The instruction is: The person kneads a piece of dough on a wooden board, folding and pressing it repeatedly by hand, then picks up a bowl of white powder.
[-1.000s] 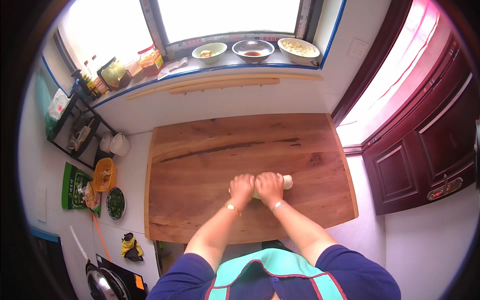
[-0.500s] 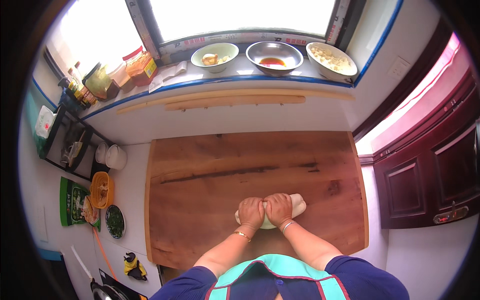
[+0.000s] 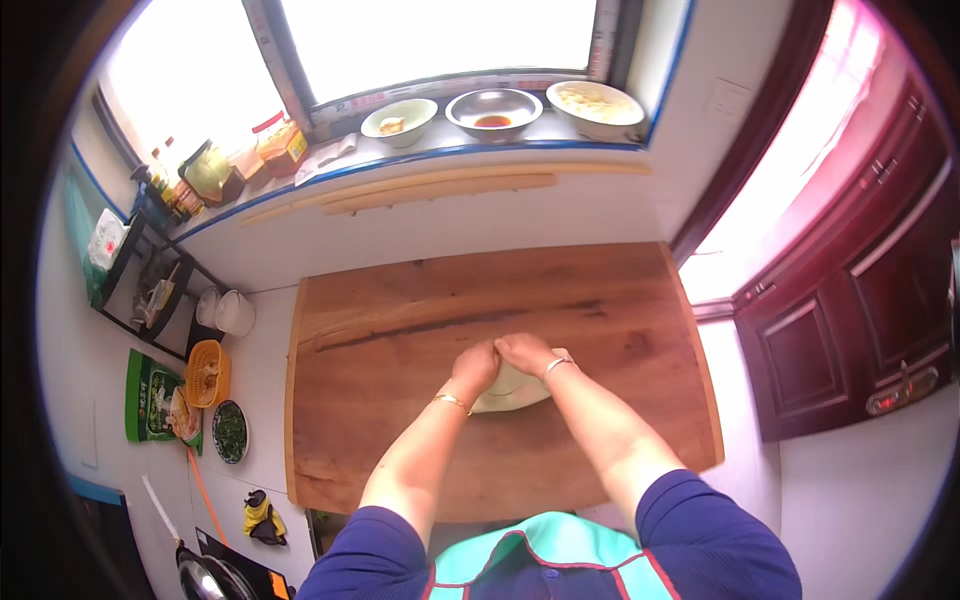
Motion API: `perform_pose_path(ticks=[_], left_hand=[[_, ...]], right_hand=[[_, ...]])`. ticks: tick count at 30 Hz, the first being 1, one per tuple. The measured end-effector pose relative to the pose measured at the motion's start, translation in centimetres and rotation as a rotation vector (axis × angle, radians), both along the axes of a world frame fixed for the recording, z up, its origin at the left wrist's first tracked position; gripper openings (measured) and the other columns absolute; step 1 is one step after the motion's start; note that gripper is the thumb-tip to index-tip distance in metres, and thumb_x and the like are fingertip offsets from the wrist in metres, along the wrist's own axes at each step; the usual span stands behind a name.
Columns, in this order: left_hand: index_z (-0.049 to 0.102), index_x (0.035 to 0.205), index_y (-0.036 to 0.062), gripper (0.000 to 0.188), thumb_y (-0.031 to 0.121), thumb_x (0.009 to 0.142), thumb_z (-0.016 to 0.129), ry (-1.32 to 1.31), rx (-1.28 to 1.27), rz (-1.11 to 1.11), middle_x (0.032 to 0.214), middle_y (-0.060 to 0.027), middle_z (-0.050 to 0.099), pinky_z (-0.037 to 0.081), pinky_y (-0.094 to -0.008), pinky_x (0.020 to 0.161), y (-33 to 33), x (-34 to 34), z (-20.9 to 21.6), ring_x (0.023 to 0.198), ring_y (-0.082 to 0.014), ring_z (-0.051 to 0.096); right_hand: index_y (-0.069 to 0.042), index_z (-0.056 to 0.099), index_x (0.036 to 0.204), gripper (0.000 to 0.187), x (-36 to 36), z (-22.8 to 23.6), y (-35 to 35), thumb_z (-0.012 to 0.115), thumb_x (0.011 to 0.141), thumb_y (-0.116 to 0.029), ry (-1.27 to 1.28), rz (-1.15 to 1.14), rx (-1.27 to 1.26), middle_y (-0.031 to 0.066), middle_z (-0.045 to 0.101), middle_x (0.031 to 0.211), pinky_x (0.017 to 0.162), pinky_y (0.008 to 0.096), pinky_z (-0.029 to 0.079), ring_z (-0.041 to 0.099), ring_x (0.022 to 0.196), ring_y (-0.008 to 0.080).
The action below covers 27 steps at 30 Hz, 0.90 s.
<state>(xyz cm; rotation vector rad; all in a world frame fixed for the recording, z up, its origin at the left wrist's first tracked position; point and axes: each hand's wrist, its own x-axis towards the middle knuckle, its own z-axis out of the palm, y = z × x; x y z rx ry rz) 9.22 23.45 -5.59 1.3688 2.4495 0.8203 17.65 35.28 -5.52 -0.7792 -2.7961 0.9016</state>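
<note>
Hands close together over the dough [image 3: 510, 393], left hand [image 3: 476, 367] and right hand [image 3: 526, 353] nearly meeting at its 12 o'clock edge, fingers bent over and down. Fingertips hidden; cannot tell whether they pinch the dough or only press it. Gold-coloured bracelet [image 3: 453, 401] on left wrist, silver-coloured bangle [image 3: 556, 366] on right.

Dough pale, smooth, near the middle of the wooden worktop [image 3: 370, 440]. Rounded near part bulges toward 6 o'clock between the wrists; a small bit shows at 2 o'clock, beside the right wrist.

Clock taken from the dough, window at 12. Windowsill [image 3: 545, 131]: pale bowl [image 3: 399, 133] with lumps inside at 11; steel bowl [image 3: 494, 104] at 12, reddish-brown liquid in the bottom; white bowl [image 3: 600, 127] heaped with pale pieces between 12 and 1. Long wooden rods [image 3: 450, 187] along the wall below. Jars [image 3: 280, 147] toward 10 to 11.

At 9, orange-yellow basket [image 3: 208, 390]; just below, plate of chopped greens [image 3: 230, 432]. At 8, yellow-and-black glove-like item [image 3: 263, 519]. Dark red door [image 3: 850, 330] between 2 and 3.
</note>
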Motion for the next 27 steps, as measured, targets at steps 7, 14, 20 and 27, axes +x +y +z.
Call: perform_pose_path(ticks=[7, 14, 20, 27], left_hand=[[0.064, 0.108, 0.0127, 0.025, 0.026, 0.089, 0.054, 0.376, 0.297, -0.02, 0.106, -0.0059, 0.063, 0.034, -0.0452, 0.096, -4.0, 12.5, 2.6, 0.105, -0.0256, 0.054], [0.05, 0.13, 0.0193, 0.049, 0.027, 0.083, 0.06, 0.417, 0.148, -0.23, 0.134, -0.0049, 0.047, 0.02, -0.0534, 0.106, -7.2, 12.8, -1.9, 0.128, -0.0259, 0.038], [0.062, 0.096, 0.0094, 0.016, 0.017, 0.084, 0.054, 0.213, 0.304, -0.096, 0.094, -0.0092, 0.065, 0.041, -0.0434, 0.085, 1.9, 6.1, -0.8, 0.091, -0.0298, 0.059], [0.061, 0.083, 0.0087, 0.01, 0.017, 0.084, 0.055, 0.096, 0.179, 0.007, 0.087, -0.0113, 0.064, 0.044, -0.0472, 0.074, 6.3, 2.6, -1.7, 0.084, -0.0335, 0.058]], right_hand=[[-0.012, 0.065, 0.1, 0.025, 14.0, 0.5, -6.6, 0.048, 0.092, -0.028, 0.327, -0.234, 0.347, 0.0091, 0.065, 0.106, 0.1, 0.0445, 0.034, 0.056, 0.105, 0.0267], [-0.015, 0.055, 0.122, 0.037, 15.5, -2.7, -8.8, 0.052, 0.088, -0.027, 0.383, -0.274, 0.42, 0.0072, 0.051, 0.126, 0.108, 0.0517, 0.023, 0.043, 0.122, 0.0284], [-0.011, 0.063, 0.078, 0.016, 8.0, -1.1, -0.9, 0.051, 0.085, -0.019, 0.253, -0.333, 0.359, 0.0058, 0.064, 0.079, 0.081, 0.0402, 0.042, 0.059, 0.086, 0.0262], [-0.009, 0.06, 0.077, 0.024, 3.6, -1.9, 3.5, 0.048, 0.09, -0.025, 0.173, -0.354, 0.201, 0.0122, 0.063, 0.083, 0.072, 0.0433, 0.048, 0.059, 0.084, 0.0324]])
